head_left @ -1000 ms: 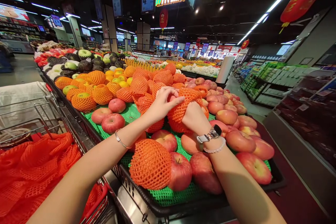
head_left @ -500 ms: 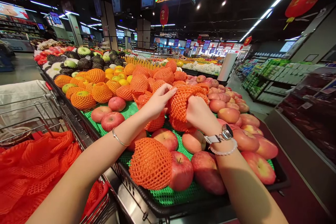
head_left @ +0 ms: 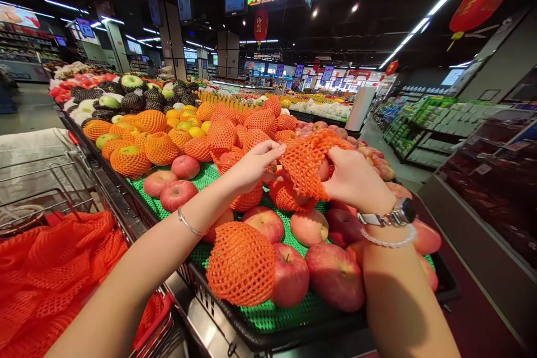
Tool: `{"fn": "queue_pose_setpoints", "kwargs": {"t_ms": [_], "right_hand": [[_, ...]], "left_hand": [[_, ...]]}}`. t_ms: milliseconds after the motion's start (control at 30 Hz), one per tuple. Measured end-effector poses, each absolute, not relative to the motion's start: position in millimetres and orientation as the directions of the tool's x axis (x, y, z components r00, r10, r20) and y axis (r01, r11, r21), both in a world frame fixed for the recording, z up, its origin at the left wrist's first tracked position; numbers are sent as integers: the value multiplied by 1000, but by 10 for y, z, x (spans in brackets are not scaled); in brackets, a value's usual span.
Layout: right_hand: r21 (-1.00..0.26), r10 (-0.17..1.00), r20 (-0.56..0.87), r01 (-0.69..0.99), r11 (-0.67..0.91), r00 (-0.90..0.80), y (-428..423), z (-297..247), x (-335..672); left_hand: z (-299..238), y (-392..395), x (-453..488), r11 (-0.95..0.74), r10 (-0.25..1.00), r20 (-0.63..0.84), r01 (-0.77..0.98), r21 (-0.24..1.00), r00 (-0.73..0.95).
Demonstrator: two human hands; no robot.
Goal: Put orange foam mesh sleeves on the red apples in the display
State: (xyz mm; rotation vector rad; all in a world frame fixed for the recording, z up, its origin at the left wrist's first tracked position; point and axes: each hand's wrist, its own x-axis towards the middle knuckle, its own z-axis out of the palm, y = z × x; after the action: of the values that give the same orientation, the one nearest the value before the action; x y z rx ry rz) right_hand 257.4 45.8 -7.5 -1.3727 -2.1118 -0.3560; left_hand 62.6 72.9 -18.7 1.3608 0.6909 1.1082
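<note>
Over the front of the fruit display, both my hands are at an orange foam net sleeve. My left hand pinches its left end between thumb and fingers. At the wide right end, my right hand has its thumb and fingers round a red apple, partly covered by the net. Just below hangs or lies another orange-netted fruit; the hands partly hide it. Nearer me, a netted apple rests beside a bare red apple on the green mat.
A black crate rim edges the display. At left stands a metal cart with a heap of orange foam nets. Netted yellow-green fruits lie farther back. A white roll stands behind the apples.
My right hand has drawn back to the right, out of the sleeve, and its fingers have opened around the apple. The net now spreads wider to the right. My left hand has hardly moved.
</note>
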Motion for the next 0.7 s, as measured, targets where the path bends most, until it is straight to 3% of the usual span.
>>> {"fn": "queue_pose_setpoints", "kwargs": {"t_ms": [167,267,367,467,533,700], "right_hand": [[-330,686,542,628,704,-485,540,-117,2579],[-435,704,569,571,697,-426,577,-108,2603],[-453,702,632,578,679,-329,620,-115,2594],[-392,678,666,628,673,-311,704,-182,2520],[-287,654,677,697,657,-338,771,-245,2457],[-41,670,616,832,554,-415,867,-311,2405]], "left_hand": [[-214,755,662,-128,929,203,-245,961,310],[-244,765,702,-97,937,182,-280,955,297],[-257,792,714,-106,947,199,-339,935,251],[-245,856,658,-162,952,241,-358,920,189],[-225,894,589,-181,951,252,-337,924,181],[-170,857,471,-173,866,268,-249,953,422]]}}
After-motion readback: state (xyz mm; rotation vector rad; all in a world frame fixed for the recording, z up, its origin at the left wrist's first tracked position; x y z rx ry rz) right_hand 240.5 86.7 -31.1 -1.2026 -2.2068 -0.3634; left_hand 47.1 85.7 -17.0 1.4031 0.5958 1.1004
